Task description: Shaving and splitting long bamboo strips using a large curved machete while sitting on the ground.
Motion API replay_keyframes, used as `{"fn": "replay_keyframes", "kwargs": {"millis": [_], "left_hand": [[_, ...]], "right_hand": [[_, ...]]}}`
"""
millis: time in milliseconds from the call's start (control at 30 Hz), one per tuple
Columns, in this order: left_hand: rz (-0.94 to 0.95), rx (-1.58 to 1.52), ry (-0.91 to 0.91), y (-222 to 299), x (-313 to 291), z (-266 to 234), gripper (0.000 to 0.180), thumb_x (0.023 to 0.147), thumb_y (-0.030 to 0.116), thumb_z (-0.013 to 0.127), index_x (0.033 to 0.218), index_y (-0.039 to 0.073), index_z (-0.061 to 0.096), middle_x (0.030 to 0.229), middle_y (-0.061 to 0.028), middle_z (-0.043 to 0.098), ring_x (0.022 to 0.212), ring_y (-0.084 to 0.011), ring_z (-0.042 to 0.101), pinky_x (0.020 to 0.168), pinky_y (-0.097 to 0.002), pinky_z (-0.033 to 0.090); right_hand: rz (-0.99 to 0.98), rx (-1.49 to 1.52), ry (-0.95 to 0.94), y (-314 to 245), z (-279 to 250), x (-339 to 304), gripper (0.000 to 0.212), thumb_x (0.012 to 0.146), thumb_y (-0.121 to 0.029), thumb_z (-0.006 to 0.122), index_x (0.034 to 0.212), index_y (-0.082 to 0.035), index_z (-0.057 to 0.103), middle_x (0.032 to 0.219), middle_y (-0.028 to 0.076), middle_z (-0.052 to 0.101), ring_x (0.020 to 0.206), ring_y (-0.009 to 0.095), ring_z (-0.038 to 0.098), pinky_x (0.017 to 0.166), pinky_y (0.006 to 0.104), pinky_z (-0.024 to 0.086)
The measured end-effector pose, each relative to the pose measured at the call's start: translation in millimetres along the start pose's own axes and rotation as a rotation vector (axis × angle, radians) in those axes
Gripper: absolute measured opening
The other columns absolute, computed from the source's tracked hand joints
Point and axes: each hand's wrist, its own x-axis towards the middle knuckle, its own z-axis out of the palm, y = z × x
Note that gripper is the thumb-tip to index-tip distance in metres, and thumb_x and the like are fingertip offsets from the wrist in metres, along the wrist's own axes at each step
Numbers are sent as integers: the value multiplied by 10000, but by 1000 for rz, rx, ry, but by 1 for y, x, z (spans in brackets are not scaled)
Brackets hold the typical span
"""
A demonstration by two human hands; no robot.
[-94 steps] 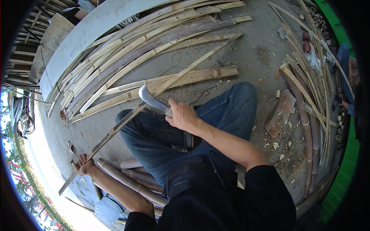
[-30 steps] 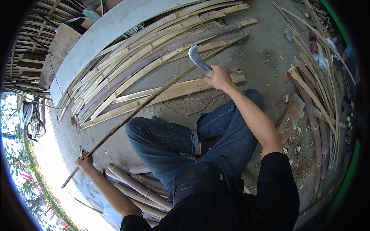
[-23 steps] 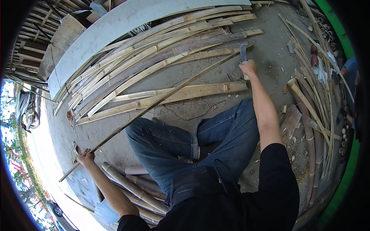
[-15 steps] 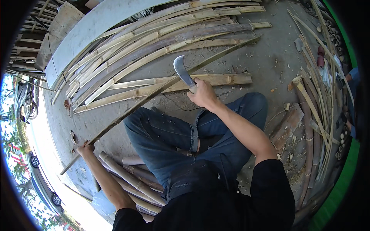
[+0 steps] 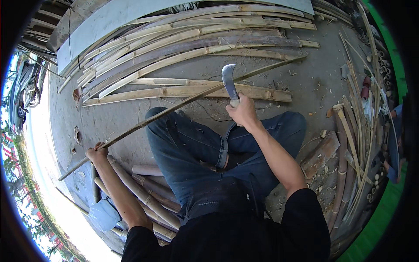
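My left hand (image 5: 97, 153) is closed around a long thin bamboo strip (image 5: 174, 107) near its lower left end. The strip slants up to the right, across my bent knee and over the split bamboo on the floor, with its far end by the upper pile. In my right hand (image 5: 244, 109) is a curved billhook knife (image 5: 229, 81), gripped by its pale handle. Its hooked blade points up and overlaps the strip in this view; whether the two touch I cannot tell. Two wide split bamboo pieces (image 5: 183, 91) lie just beyond my crossed legs.
Split bamboo lengths (image 5: 200, 32) are piled on the concrete ahead. Round bamboo poles (image 5: 144, 192) lie beside my left hip, near a light blue object (image 5: 104, 215). To the right are more poles (image 5: 342, 161), thin strips, a weathered board (image 5: 321, 155) and shavings. Another person (image 5: 395, 144) shows at the right edge.
The knife and my right hand have shifted right and slightly down in the picture. My left hand still grips the strip, which now lies at a shallower slant. The whole view has turned a little.
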Motion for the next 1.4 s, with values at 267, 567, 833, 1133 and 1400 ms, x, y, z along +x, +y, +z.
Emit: {"fn": "replay_keyframes", "kwargs": {"millis": [267,567,833,1133,1400], "left_hand": [[-11,18,-38,-36,-5,-13,185,960,261,342,892,91,318,554,-4,358,413,-96,349,388,-214,292],[17,35,-2,-43,-16,-13,174,933,225,325,842,77,323,551,-17,342,407,-103,316,392,-219,271],[5,-59,-44,-23,-12,-19,111,878,174,342,798,108,302,546,-17,322,394,-103,317,389,-225,263],[54,-37,-6,-28,-21,-28,76,851,159,356,806,144,297,548,-11,313,392,-102,322,372,-223,264],[105,-86,-54,-26,-16,-31,137,859,132,349,739,166,291,550,17,302,388,-104,300,367,-224,250]], "right_hand": [[259,-133,124,90,-89,72,415,734,-252,768,1010,52,702,950,263,727,931,391,717,807,439,565],[242,-78,118,82,-76,65,347,741,-242,781,977,4,717,947,248,729,939,400,706,825,457,558],[83,-186,21,25,-58,33,418,746,-257,778,1028,40,690,938,267,720,929,426,705,831,464,562],[54,-271,30,27,-62,37,372,759,-242,771,989,44,714,932,278,721,888,413,721,791,471,583],[-3,-191,-115,-1,-47,11,400,736,-254,770,990,49,706,938,284,713,926,446,698,845,467,560]]}}
